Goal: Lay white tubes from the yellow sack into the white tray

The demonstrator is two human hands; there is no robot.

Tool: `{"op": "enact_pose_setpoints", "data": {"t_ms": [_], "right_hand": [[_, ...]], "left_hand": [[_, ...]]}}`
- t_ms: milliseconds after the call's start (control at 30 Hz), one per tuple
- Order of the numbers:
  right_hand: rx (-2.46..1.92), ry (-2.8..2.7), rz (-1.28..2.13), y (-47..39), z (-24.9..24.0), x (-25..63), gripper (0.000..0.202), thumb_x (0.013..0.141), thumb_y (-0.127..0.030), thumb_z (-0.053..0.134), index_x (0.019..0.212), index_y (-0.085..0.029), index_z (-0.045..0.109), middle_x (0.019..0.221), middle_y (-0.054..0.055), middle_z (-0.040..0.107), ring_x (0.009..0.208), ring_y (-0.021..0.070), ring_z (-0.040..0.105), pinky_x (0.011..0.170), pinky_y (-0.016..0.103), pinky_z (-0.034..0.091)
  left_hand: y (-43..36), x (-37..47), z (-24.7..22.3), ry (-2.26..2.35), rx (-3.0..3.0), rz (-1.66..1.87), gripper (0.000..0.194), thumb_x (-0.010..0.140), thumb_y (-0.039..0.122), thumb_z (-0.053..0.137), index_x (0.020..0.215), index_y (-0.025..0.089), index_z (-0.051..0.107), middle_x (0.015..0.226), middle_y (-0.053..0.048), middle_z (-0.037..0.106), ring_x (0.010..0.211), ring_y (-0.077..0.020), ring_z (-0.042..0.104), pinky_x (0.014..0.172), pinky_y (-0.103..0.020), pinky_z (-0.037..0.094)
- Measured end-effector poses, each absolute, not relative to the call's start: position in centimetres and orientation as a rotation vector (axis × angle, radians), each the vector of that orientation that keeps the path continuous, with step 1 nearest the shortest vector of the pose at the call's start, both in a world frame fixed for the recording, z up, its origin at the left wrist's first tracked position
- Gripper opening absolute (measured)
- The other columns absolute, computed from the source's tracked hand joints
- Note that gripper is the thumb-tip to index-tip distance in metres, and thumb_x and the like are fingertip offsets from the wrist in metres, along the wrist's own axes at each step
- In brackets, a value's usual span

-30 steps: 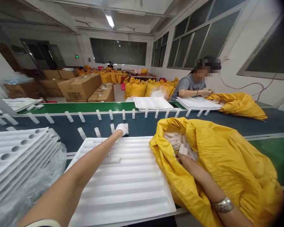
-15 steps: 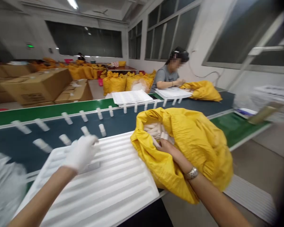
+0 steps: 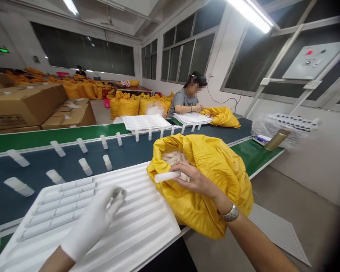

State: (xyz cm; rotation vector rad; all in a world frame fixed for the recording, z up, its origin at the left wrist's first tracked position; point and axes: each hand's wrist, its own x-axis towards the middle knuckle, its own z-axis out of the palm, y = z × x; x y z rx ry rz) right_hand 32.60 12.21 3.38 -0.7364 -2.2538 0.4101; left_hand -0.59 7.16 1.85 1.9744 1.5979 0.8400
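My left hand, in a white glove, is over the white ribbed tray. Its fingers are closed around a short white tube whose hollow end faces up and right. Bare, with a metal watch band at the wrist, my right hand pinches a white plastic tube at the mouth of the yellow sack. More white tubes fill that sack. Several tubes with thin printed marks lie in the grooves at the tray's left side.
Behind the tray runs a dark conveyor belt bearing white capped tubes standing in two rows. Across it, a co-worker sits by stacked trays and another yellow sack. Cardboard boxes are at left.
My right hand has drawn a tube up from inside the sack. My left hand has moved back from the belt side over the tray. The view has shifted right; belt tubes sit further left.
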Motion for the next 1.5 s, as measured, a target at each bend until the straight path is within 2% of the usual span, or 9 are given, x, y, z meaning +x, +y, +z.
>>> {"op": "enact_pose_setpoints", "data": {"t_ms": [133, 300, 400, 533, 700, 900, 1000, 1167, 1500], "right_hand": [[-0.65, -2.254, 0.515, 10.6, 4.8, 29.9, 0.017, 0.098, -0.029, 0.062, 0.112, -0.019, 0.06, 0.101, 0.007, 0.064, 0.095, 0.02, 0.061, 0.087, 0.034, 0.052], [-0.553, -2.303, 0.667, 9.2, 4.8, 26.9, 0.023, 0.103, -0.03, 0.055, 0.123, -0.018, 0.056, 0.116, 0.009, 0.063, 0.111, 0.0195, 0.06, 0.101, 0.034, 0.048], [-0.549, -2.429, 0.633, 9.2, 4.9, 26.5, 0.029, 0.107, -0.03, 0.046, 0.132, -0.019, 0.055, 0.116, 0.009, 0.061, 0.112, 0.0184, 0.058, 0.102, 0.033, 0.047], [-0.461, -2.604, 0.49, 10.0, 6.2, 27.0, 0.033, 0.108, -0.035, 0.045, 0.133, -0.017, 0.058, 0.116, 0.012, 0.06, 0.112, 0.0209, 0.055, 0.101, 0.036, 0.046], [-0.487, -2.671, 0.526, 10.1, 8.0, 27.2, 0.028, 0.101, -0.042, 0.06, 0.114, -0.017, 0.057, 0.105, 0.008, 0.063, 0.098, 0.0204, 0.058, 0.092, 0.034, 0.046], [-0.731, -2.575, 0.907, 9.3, 7.9, 26.5, 0.041, 0.095, -0.044, 0.07, 0.12, -0.021, 0.047, 0.096, 0.001, 0.065, 0.083, 0.0161, 0.062, 0.077, 0.027, 0.048], [-0.713, -2.553, 0.846, 9.0, 7.6, 26.9, 0.049, 0.09, -0.049, 0.074, 0.119, -0.02, 0.047, 0.102, 0.003, 0.063, 0.091, 0.0178, 0.061, 0.081, 0.028, 0.048], [-0.638, -2.644, 0.646, 8.5, 7.1, 27.9, 0.028, 0.103, -0.047, 0.055, 0.103, -0.019, 0.052, 0.092, 0.002, 0.058, 0.079, 0.0159, 0.056, 0.073, 0.027, 0.044], [-0.738, -2.554, 1.029, 8.0, 5.4, 27.2, 0.034, 0.098, -0.053, 0.061, 0.097, -0.02, 0.051, 0.082, -0.003, 0.053, 0.07, 0.0124, 0.049, 0.062, 0.024, 0.038]], "left_hand": [[4.8, 3.5, 4.5, 1.367, 1.591, 0.947, 0.04, 0.096, 0.061, 0.046, 0.099, 0.023, 0.059, 0.089, -0.002, 0.064, 0.089, -0.0208, 0.062, 0.084, -0.032, 0.048], [3.9, 5.2, 4.6, 1.222, 1.437, 0.994, 0.039, 0.097, 0.06, 0.049, 0.104, 0.023, 0.059, 0.08, 0.001, 0.053, 0.077, -0.0172, 0.051, 0.078, -0.029, 0.047], [3.6, 4.8, 4.4, 1.264, 1.459, 0.975, 0.035, 0.096, 0.055, 0.052, 0.109, 0.023, 0.061, 0.093, -0.002, 0.062, 0.085, -0.0186, 0.056, 0.077, -0.029, 0.048], [3.1, 4.0, 4.7, 1.259, 1.599, 0.96, 0.029, 0.095, 0.047, 0.057, 0.112, 0.025, 0.065, 0.116, -0.004, 0.069, 0.114, -0.0236, 0.062, 0.098, -0.032, 0.048], [2.6, 4.6, 4.3, 1.273, 1.751, 0.904, 0.026, 0.099, 0.044, 0.05, 0.107, 0.025, 0.066, 0.112, -0.001, 0.073, 0.108, -0.0223, 0.066, 0.094, -0.033, 0.051], [2.2, 5.5, 2.9, 1.167, 1.796, 1.003, 0.024, 0.1, 0.033, 0.049, 0.118, 0.024, 0.061, 0.122, -0.002, 0.069, 0.115, -0.0201, 0.063, 0.104, -0.034, 0.046], [2.2, 5.1, 3.4, 1.222, 1.707, 0.94, 0.025, 0.1, 0.038, 0.048, 0.116, 0.022, 0.06, 0.117, -0.004, 0.07, 0.111, -0.0212, 0.064, 0.099, -0.034, 0.049], [1.9, 4.2, 3.9, 1.228, 1.684, 0.826, 0.03, 0.1, 0.044, 0.048, 0.113, 0.021, 0.062, 0.111, -0.004, 0.07, 0.103, -0.0216, 0.065, 0.095, -0.034, 0.049], [0.3, 4.2, -0.3, 1.158, 2.13, 1.185, 0.02, 0.103, 0.022, 0.048, 0.123, 0.027, 0.052, 0.107, -0.001, 0.062, 0.097, -0.0135, 0.063, 0.087, -0.026, 0.051]]}}
